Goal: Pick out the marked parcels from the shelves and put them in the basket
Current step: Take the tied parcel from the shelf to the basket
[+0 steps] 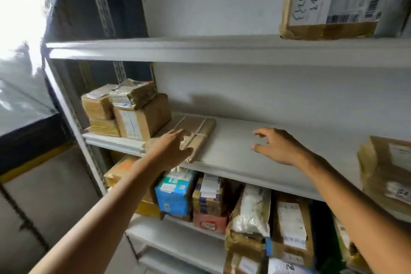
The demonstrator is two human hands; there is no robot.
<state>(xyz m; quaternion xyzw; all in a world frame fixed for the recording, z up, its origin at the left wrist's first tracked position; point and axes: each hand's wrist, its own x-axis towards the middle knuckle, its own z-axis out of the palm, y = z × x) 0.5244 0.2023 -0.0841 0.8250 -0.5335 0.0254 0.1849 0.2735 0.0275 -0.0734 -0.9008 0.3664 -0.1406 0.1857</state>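
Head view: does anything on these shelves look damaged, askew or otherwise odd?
The string-tied parcel on the middle shelf lies askew. Its near end is torn and juts over the front edge under the left hand. The box on the top shelf has ragged, peeling tape.

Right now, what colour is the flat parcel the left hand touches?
The parcel is brown, tied with pale string; head view.
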